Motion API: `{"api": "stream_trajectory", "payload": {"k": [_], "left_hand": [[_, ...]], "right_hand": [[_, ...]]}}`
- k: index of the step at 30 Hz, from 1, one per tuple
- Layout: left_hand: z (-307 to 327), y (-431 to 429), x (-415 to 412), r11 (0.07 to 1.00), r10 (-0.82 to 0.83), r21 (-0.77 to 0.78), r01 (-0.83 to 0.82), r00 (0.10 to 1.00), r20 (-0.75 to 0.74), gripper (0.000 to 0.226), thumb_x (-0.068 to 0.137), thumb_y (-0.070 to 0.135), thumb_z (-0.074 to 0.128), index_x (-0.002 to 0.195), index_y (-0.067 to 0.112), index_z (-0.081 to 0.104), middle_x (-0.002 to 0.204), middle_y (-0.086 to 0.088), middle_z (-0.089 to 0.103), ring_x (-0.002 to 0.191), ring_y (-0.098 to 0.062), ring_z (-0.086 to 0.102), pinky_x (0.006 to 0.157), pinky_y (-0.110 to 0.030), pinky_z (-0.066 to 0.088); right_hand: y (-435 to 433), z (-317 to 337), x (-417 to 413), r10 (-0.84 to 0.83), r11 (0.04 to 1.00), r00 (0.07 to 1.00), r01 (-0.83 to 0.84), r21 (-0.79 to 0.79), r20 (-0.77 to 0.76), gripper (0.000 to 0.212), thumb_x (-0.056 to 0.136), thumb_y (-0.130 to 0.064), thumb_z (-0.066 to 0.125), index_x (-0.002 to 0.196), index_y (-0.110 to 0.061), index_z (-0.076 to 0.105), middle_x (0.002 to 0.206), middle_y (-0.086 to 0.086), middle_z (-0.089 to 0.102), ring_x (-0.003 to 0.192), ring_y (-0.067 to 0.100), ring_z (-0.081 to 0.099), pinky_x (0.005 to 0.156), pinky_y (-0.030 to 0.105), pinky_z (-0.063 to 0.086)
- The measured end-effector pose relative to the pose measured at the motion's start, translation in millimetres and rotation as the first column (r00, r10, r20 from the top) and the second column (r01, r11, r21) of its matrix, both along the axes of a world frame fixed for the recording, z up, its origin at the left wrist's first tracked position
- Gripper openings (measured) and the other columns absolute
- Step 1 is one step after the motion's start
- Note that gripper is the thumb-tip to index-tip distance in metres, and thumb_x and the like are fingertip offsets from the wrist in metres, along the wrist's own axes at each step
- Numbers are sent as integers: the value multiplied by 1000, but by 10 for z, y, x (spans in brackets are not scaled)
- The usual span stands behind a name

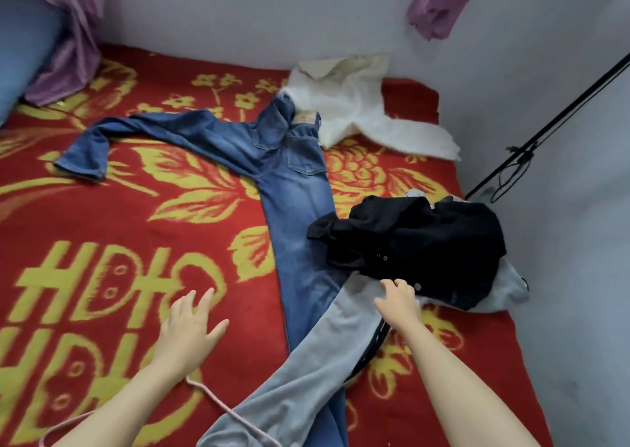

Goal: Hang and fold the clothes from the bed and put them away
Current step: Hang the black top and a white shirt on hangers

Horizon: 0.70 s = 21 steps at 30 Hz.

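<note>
A person's two bare arms reach over a bed covered by a red blanket (102,208) with yellow flowers; the right hand (399,300) rests at the near edge of a crumpled black garment (426,242), its fingers bent against the hem where black cloth meets pale grey cloth; whether it has pinched anything cannot be told. The left hand (189,327) hovers released, fingers spread, over bare blanket, holding nothing. The black garment lies just beyond the right fingertips, heaped on a grey garment (306,378) whose long soft length runs back under the right wrist toward the person; blue jeans (293,180) stretch between the two hands and away from them, one leg passing under the grey cloth; a white fluffy garment (354,105) sits well beyond the right hand, by the wall. A pink cord (218,402) trails under the left forearm.

The black piece looks light, limp and likely to sag; it probably wants lifting by collar or shoulders, both hands, so the grey cloth beneath is not dragged along; the jeans look heavier and stiffer, best taken at the waistband.
</note>
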State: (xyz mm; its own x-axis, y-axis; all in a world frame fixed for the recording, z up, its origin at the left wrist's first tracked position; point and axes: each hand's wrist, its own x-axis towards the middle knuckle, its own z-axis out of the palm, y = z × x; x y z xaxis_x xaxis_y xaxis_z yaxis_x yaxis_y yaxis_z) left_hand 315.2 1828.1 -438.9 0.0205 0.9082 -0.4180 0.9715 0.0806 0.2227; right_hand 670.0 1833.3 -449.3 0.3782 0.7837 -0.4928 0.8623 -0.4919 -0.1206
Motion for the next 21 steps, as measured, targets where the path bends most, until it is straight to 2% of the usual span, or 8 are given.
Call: {"api": "stream_trajectory", "payload": {"k": [3,9,13,16,18,19,21], "left_hand": [[-169,146,169,999,21,-47,-22,1000,-7,67,95,52,37,150,24,10,155,-10,15,143,-24,10,113,-37,22],[-460,326,419,996,3,-85,-3,1000,5,67,96,52,34,150,25,6,156,-8,10,144,-22,6,114,-34,18],[-671,474,317,995,65,-76,-64,998,14,67,95,53,34,150,27,7,156,-6,10,144,-20,5,113,-35,22],[-831,487,198,987,135,-89,-133,991,21,66,94,53,37,149,29,9,155,-3,13,143,-18,7,112,-35,23],[-886,437,142,981,166,-103,-163,986,29,66,94,53,37,149,30,9,156,-3,12,143,-18,7,112,-35,24],[-915,404,114,980,172,-110,-168,985,27,66,94,53,37,149,30,8,156,-3,12,144,-17,6,112,-36,24],[-959,374,57,978,177,-119,-172,984,25,66,95,53,36,149,30,7,156,-2,11,144,-17,5,112,-36,23]], "right_hand": [[292,-172,85,41,999,998,-41,-3,50,52,93,-28,45,143,-18,31,148,8,27,136,25,25,104,39,32],[843,-466,249,261,962,933,-271,10,247,66,93,-33,50,148,-19,17,154,5,18,142,23,15,106,36,32],[1271,-682,310,342,932,883,-362,3,322,80,92,-40,53,150,-18,2,159,5,1,146,21,0,112,40,23],[1542,-856,338,391,912,858,-411,-12,331,89,90,-42,57,150,-20,-3,159,4,-2,146,21,2,111,42,24],[1663,-941,337,412,904,842,-424,-43,349,90,89,-40,59,150,-21,-4,158,4,3,143,23,15,108,41,28],[1696,-971,327,411,904,828,-424,-55,381,85,90,-37,58,150,-21,0,157,5,12,139,24,25,104,40,31],[1724,-1005,303,410,898,790,-436,-52,456,58,93,-22,51,145,-20,25,141,5,44,126,23,40,96,36,34]]}}
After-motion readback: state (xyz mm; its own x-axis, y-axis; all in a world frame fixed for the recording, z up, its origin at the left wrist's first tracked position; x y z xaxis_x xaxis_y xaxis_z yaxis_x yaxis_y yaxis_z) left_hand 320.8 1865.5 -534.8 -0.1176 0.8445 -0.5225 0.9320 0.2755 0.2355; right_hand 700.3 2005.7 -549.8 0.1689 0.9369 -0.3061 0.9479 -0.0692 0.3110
